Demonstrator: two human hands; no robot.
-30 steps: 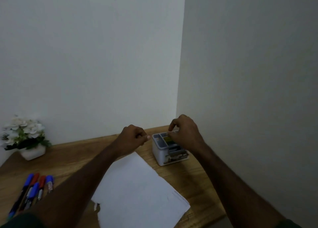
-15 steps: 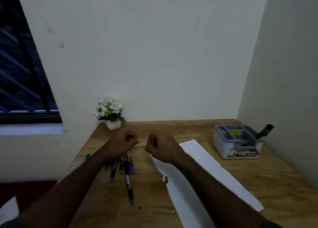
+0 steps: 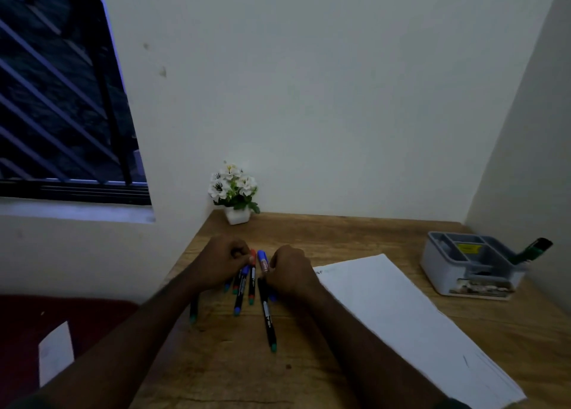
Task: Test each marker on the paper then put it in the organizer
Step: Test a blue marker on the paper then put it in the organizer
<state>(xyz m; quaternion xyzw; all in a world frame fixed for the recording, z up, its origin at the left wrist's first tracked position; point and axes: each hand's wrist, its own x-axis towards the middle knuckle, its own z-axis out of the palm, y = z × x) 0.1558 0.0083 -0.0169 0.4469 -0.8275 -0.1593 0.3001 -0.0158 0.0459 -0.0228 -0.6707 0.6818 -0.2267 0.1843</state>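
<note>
Several markers (image 3: 239, 294) lie fanned out on the wooden table (image 3: 309, 232), just left of the white paper (image 3: 386, 309). My left hand (image 3: 222, 260) is curled over their upper ends, its fingertips beside a red-capped marker (image 3: 252, 269). My right hand (image 3: 290, 272) pinches the blue-capped marker (image 3: 262, 258) near its cap; that marker still lies among the others. A long black marker with a green end (image 3: 268, 319) points toward me. The grey organizer (image 3: 445, 272) stands at the far right with a green marker (image 3: 534, 248) leaning in it.
A small white pot of white flowers (image 3: 236, 192) stands at the table's back left corner. Walls close the table at the back and right. The table's left edge drops to a dark red floor with a white scrap (image 3: 55, 353). A barred window (image 3: 58, 99) is at upper left.
My view swung left from the organizer to the markers. Both hands moved from the organizer to the marker pile, and the right fingers now close on the blue-capped marker.
</note>
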